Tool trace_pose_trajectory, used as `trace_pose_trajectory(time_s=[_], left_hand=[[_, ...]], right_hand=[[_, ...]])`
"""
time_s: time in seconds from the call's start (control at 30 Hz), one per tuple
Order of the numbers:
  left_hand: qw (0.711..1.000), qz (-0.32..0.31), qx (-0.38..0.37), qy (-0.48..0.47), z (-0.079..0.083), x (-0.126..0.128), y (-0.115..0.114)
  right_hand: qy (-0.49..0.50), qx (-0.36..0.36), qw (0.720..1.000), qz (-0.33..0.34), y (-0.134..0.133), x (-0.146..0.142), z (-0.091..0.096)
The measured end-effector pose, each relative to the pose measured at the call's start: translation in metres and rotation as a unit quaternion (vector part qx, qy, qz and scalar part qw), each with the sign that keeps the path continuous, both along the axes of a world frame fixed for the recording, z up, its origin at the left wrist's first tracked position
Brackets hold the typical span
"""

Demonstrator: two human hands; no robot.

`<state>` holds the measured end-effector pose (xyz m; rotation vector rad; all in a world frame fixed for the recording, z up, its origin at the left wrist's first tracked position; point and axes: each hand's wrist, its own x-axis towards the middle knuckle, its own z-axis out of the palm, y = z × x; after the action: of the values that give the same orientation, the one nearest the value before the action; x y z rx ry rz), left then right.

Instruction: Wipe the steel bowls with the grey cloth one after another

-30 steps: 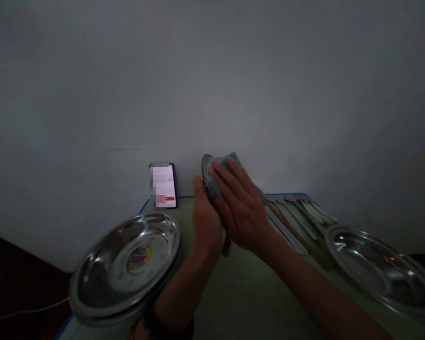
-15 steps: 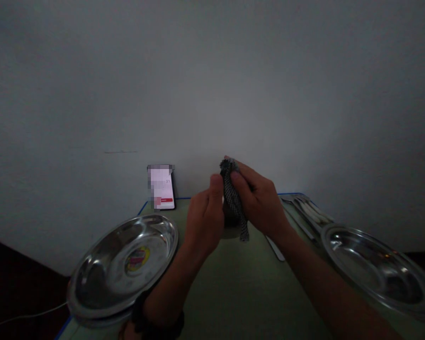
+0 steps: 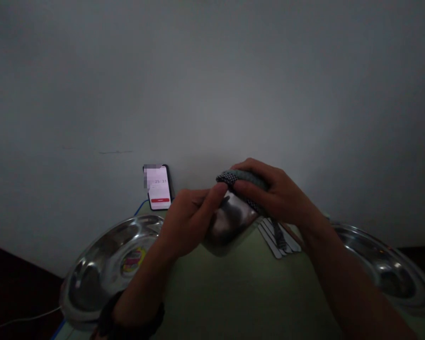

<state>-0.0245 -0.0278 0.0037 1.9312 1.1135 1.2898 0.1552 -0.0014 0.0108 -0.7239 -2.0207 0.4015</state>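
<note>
Above the table, a shiny, rounded metal bowl (image 3: 233,222) is held tilted between my two hands. My left hand (image 3: 193,215) grips its left side, thumb along the upper edge. A dark checked cloth (image 3: 228,178) is folded over that edge, and my right hand (image 3: 271,189) is closed on it, pressing it to the bowl. Part of the cloth hangs below my right hand. The fingers behind the bowl are hidden.
Large metal basins stand at the left (image 3: 88,278) and right (image 3: 393,274) of the green table (image 3: 233,297). Flat metal cutlery (image 3: 271,241) lies near the right forearm. A lit phone (image 3: 159,189) leans against the wall (image 3: 212,85).
Both hands have spread apart, and the bowl has turned so more of its shiny outside shows. The cloth now lies over its edge rather than bunched upright. The view has shifted slightly.
</note>
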Motion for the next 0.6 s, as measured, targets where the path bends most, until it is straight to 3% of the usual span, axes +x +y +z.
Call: trace_pose_trajectory(time_s=[0.2, 0.3, 0.43, 0.53, 0.6], left_hand=[[0.985, -0.036, -0.117, -0.118, -0.003, -0.011, 0.004], [0.961, 0.044, -0.151, -0.229, -0.003, -0.013, 0.008], [0.897, 0.168, -0.111, -0.394, 0.000, -0.010, 0.015], [0.876, 0.188, -0.100, -0.434, 0.000, -0.006, 0.019], [0.893, 0.215, -0.096, -0.382, -0.003, -0.004, 0.022]], right_hand=[[0.133, -0.172, 0.976, 0.029, 0.011, 0.011, -0.006], [0.260, -0.233, 0.937, 0.021, 0.023, 0.006, -0.016], [0.379, -0.317, 0.869, 0.014, 0.038, -0.004, -0.027], [0.368, -0.352, 0.860, 0.020, 0.041, -0.004, -0.029], [0.348, -0.328, 0.878, -0.009, 0.036, -0.001, -0.024]])
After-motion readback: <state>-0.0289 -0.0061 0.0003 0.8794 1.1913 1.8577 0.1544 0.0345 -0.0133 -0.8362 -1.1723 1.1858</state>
